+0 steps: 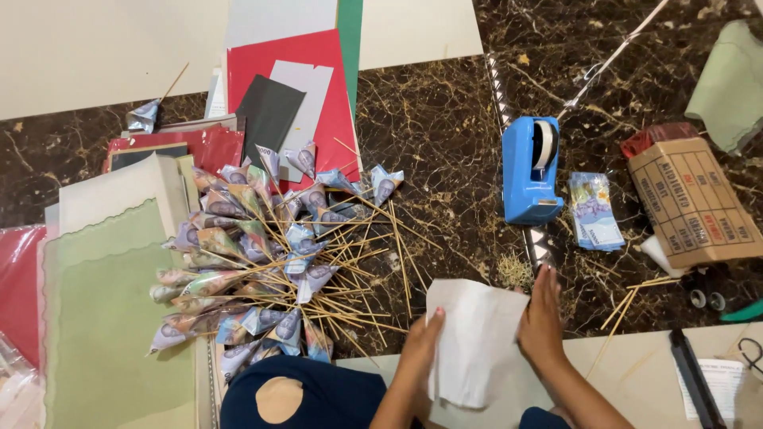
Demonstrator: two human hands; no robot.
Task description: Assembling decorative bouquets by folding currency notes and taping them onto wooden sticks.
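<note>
My left hand (420, 343) and my right hand (542, 311) hold a white sheet of paper (471, 340) by its two side edges, low in the view above my lap. To the left lies a pile of folded banknote cones on thin wooden skewers (266, 258), spread across the dark marble floor. A blue tape dispenser (531, 168) stands just beyond my right hand, with a small stack of banknotes (594, 210) to its right.
Red, grey, black and green paper sheets (290, 103) lie at the back. Pale green scalloped paper (103, 318) covers the left side. A brown cardboard box (694, 202) sits at right, with loose skewers (636, 298) near it and a black tool (694, 377) at lower right.
</note>
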